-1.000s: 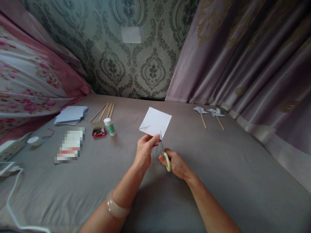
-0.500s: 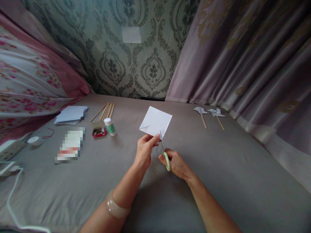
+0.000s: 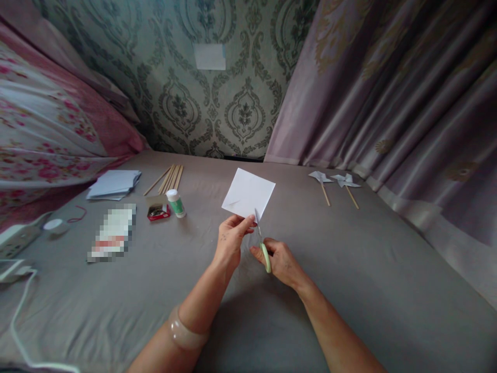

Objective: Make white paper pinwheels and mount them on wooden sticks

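A square sheet of white paper [image 3: 249, 192] is pinched near its lower corner by my left hand [image 3: 232, 235], thumb on top. A slit runs in from the sheet's left corner. My right hand [image 3: 281, 261] is closed round the pale green handles of a pair of scissors [image 3: 266, 256]. The blades meet the paper's near corner, just right of my left thumb, where a second cut shows. Part of the scissors' handle is hidden by my right fingers.
On the grey cloth at left are stacked paper [image 3: 113, 185], wooden sticks [image 3: 171, 178], a red box of small metal pieces [image 3: 158, 211], a white-and-green glue bottle [image 3: 176, 203], a blurred packet [image 3: 112, 233] and a power strip [image 3: 19, 239]. Two paper pinwheels [image 3: 345, 180] lie at right.
The scissor blades have closed at the paper's near corner, leaving a cut line there. The sheet has tipped very slightly; my left hand has barely moved.
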{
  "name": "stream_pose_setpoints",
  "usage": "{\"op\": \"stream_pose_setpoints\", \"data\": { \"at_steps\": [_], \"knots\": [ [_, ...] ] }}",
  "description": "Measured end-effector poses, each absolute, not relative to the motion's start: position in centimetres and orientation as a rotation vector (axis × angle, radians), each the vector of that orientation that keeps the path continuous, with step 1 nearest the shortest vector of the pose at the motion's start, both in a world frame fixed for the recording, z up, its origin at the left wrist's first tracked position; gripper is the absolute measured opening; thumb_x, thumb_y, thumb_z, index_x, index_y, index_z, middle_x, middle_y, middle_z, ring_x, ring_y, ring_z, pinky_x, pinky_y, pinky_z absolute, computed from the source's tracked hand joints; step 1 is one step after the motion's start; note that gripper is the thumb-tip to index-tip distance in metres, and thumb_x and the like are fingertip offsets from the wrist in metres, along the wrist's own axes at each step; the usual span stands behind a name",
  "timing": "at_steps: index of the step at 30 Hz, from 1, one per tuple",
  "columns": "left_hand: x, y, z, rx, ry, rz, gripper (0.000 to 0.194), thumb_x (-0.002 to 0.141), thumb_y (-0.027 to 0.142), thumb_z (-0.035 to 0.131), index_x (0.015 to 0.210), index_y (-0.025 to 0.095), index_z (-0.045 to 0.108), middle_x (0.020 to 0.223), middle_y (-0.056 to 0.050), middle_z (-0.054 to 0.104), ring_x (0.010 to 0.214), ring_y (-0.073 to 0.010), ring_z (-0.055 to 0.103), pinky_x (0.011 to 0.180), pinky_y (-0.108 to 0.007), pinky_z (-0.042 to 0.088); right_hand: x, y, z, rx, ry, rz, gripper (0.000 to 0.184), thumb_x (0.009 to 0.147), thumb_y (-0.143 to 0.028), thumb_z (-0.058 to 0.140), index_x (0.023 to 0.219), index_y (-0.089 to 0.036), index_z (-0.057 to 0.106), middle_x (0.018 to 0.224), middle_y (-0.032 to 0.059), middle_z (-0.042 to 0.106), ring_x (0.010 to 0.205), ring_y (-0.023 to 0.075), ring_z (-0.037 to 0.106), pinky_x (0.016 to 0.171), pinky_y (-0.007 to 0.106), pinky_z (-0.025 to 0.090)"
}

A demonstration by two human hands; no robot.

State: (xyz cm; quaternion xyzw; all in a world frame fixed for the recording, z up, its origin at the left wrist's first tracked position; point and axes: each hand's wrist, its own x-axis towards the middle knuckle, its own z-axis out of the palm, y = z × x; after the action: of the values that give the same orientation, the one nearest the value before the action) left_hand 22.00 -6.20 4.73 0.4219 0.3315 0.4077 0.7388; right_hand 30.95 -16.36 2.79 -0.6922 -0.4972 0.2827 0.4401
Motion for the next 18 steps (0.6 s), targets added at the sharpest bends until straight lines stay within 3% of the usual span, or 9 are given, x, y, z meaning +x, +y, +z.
{"op": "stream_pose_setpoints", "data": {
  "at_steps": [12,18],
  "knots": [
    [22.0,-6.6,4.8,0.951,0.723,0.851,0.023,0.058,0.032,0.078,0.063,0.013,0.066,0.062,-0.002,0.064,0.056,-0.0097,0.054,0.061,-0.024,0.042,31.2,-16.3,2.6,-1.695,-1.182,0.667,0.04,0.075,-0.048,0.063,0.055,-0.018,0.047,0.055,-0.0047,0.04,0.053,0.0095,0.037,0.049,0.023,0.029],
    [22.3,-7.3,4.8,0.959,0.68,0.812,0.02,0.06,0.03,0.077,0.067,0.013,0.068,0.062,-0.003,0.064,0.056,-0.0097,0.054,0.06,-0.024,0.042,31.5,-16.4,2.9,-1.719,-1.22,0.608,0.04,0.079,-0.047,0.058,0.055,-0.019,0.045,0.061,-0.003,0.043,0.057,0.0109,0.042,0.054,0.025,0.033]
  ]
}}
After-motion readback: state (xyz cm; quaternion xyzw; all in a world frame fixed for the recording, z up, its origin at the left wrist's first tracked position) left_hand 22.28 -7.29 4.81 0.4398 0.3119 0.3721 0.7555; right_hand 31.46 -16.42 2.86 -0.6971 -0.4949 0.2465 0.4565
